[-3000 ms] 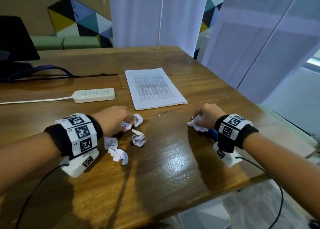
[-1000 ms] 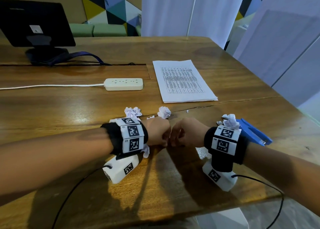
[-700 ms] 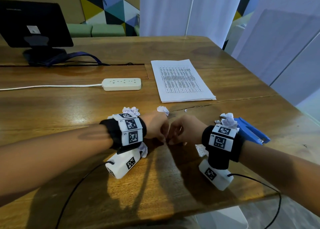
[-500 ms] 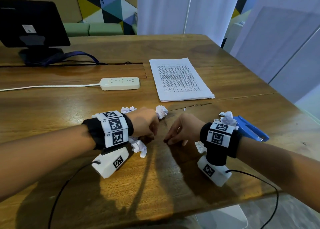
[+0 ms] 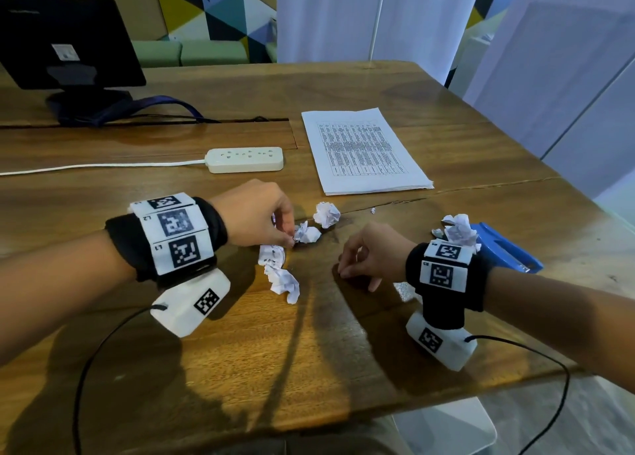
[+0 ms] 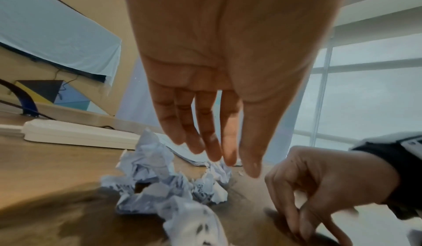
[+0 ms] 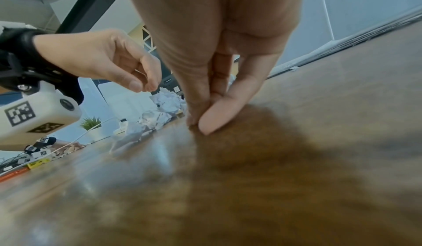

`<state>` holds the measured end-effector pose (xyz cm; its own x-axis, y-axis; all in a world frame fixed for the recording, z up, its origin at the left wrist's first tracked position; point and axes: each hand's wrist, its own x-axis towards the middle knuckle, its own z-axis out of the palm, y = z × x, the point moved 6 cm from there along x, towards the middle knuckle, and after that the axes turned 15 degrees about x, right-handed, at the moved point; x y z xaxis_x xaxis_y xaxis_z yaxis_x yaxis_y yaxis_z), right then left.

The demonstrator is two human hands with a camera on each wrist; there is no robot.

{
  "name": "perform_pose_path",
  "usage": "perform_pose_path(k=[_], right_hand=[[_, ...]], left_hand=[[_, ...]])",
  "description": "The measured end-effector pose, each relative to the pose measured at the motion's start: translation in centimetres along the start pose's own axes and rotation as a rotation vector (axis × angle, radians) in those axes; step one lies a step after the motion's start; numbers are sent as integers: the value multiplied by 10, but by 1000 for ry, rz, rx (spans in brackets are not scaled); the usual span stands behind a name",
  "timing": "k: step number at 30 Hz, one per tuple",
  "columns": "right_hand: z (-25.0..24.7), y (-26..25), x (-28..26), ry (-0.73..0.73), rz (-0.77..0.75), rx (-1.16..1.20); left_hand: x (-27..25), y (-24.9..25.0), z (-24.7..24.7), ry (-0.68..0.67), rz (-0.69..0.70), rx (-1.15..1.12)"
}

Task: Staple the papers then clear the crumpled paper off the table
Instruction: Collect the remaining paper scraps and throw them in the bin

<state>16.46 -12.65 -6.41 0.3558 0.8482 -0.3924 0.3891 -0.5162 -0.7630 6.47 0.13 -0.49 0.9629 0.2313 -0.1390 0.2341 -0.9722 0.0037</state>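
Head view shows the left hand (image 5: 254, 214), its grip loosely curled and empty, fingertips hovering just above the crumpled white paper balls (image 5: 307, 234) on the brown wooden worktop (image 5: 309, 344). The right hand (image 5: 371, 258) pinches fingertips against bare wood; whether its grip holds a scrap, I cannot tell. Best to gather the balls inward before closing. The stapled-looking white printed sheets (image 5: 364, 152) lie beyond the grip, and the blue stapler (image 5: 505, 248) sits right of the right wrist. Open wood lies nearer the body, short of the edge.
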Motion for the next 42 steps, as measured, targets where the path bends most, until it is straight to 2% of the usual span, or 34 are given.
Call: perform_pose_path(k=[4, 8, 14, 17, 21, 26, 32, 36, 39, 42], right_hand=[[5, -5, -4, -27, -6, -118], [12, -9, -9, -39, -12, -255], [21, -13, -10, -49, -51, -528], [26, -10, -9, -73, -77, -589], [26, -9, -6, -49, -111, -584], [14, -11, -10, -14, -120, -470], [8, -8, -11, -26, -94, -367], [6, -4, -9, -20, -59, -257], [8, -8, -11, -26, -88, -292], [12, -17, -14, 5, -142, -424]], left_hand=[[-13, 15, 25, -131, 123, 156], [-19, 24, 37, -145, 214, 223], [-18, 16, 36, -191, 218, 341], [-15, 15, 31, -173, 163, 299], [-5, 21, 26, -90, 114, 270], [9, 23, 37, -175, 131, 293], [14, 26, 40, -182, 170, 273], [13, 32, 45, -157, 214, 354], [11, 34, 50, -145, 240, 395], [11, 36, 53, -138, 237, 424]])
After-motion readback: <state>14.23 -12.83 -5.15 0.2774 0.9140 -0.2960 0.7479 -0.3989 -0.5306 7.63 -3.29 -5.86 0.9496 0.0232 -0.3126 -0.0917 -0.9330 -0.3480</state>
